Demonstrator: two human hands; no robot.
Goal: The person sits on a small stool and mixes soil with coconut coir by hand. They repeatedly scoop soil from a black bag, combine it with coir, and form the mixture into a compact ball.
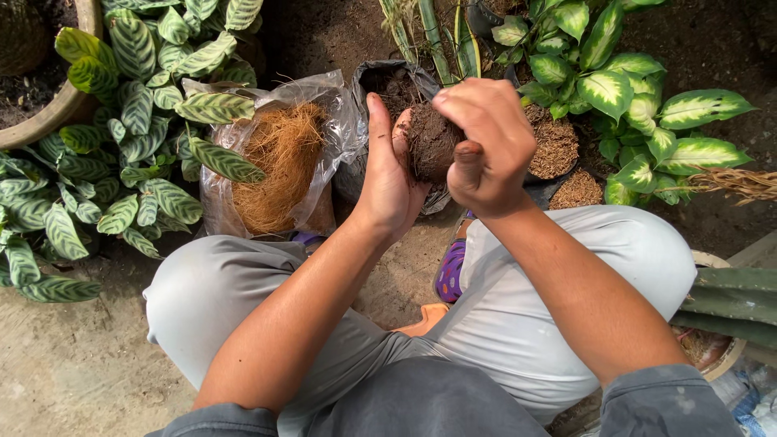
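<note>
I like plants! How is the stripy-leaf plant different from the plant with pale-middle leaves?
The stripy-leaf plant has slim leaves with dark green stripes; the pale-middle plant has broader leaves, creamy in the centre with green edges. The stripy one sits left of the left hand, the other right of the right hand. Both are green and leafy.

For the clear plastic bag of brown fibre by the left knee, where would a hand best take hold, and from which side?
Probably the crumpled rim of the clear plastic bag, from above. The mouth gapes upward with loose film standing free there, while the brown fibre bulges the lower part and striped leaves crowd its far side.
</note>
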